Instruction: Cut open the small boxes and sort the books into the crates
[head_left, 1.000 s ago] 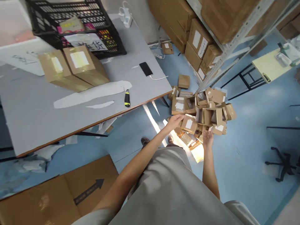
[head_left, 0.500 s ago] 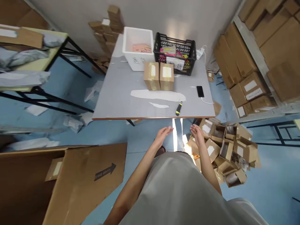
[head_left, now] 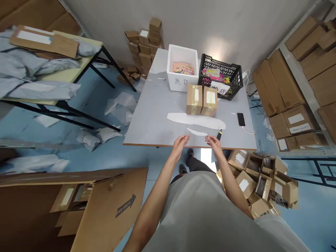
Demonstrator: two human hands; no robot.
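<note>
My left hand (head_left: 180,144) and my right hand (head_left: 214,144) hover at the near edge of a grey table (head_left: 157,115), palms facing each other, fingers apart, holding nothing. Just beyond the right hand lies a black and yellow utility knife (head_left: 219,134). Further back on the table stand two taped brown boxes (head_left: 201,100) side by side, with long white paper strips (head_left: 196,121) in front of them.
A white foam box (head_left: 182,70), a black crate (head_left: 222,77) and a charging phone (head_left: 240,119) are on the table. A pile of small cardboard boxes (head_left: 262,182) lies on the floor at right, a big open carton (head_left: 78,206) at left. Shelves of cartons (head_left: 288,87) stand right.
My hands have risen from the box pile on the floor to the table's edge, empty. My view has swung from the floor pile round to face the table.
</note>
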